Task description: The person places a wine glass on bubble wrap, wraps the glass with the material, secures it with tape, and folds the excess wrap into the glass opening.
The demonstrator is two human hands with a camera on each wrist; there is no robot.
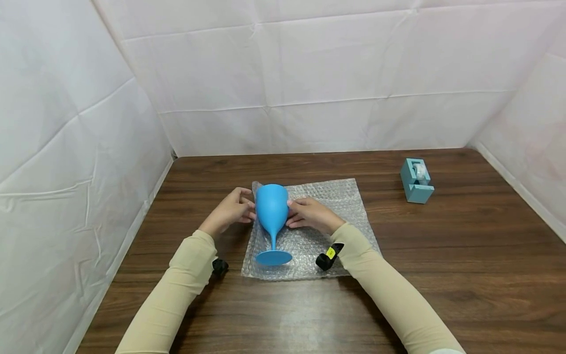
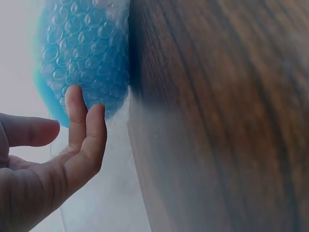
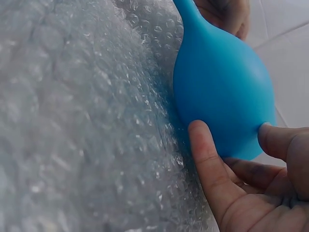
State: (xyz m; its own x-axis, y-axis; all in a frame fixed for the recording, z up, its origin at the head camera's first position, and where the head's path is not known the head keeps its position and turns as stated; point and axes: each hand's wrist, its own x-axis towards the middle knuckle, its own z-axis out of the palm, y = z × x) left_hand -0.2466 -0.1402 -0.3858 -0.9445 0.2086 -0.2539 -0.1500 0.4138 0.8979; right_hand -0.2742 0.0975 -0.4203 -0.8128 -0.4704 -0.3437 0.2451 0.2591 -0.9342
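Observation:
A blue plastic goblet (image 1: 271, 209) lies on its side on a sheet of bubble wrap (image 1: 309, 250), its bowl away from me and its round foot toward me. My right hand (image 1: 311, 214) holds the bowl from the right; in the right wrist view the thumb (image 3: 280, 141) and a fingertip (image 3: 199, 133) touch the blue surface. At the bowl's left is my left hand (image 1: 230, 211), fingers loosely bent against the raised wrap edge (image 2: 84, 43), which covers that side of the goblet. The left thumb (image 2: 36, 133) stands apart from the fingers.
A light teal tape dispenser (image 1: 417, 182) with a roll of clear tape stands at the right on the brown wooden table (image 1: 464, 265). White cloth walls (image 1: 323, 73) enclose the back and both sides.

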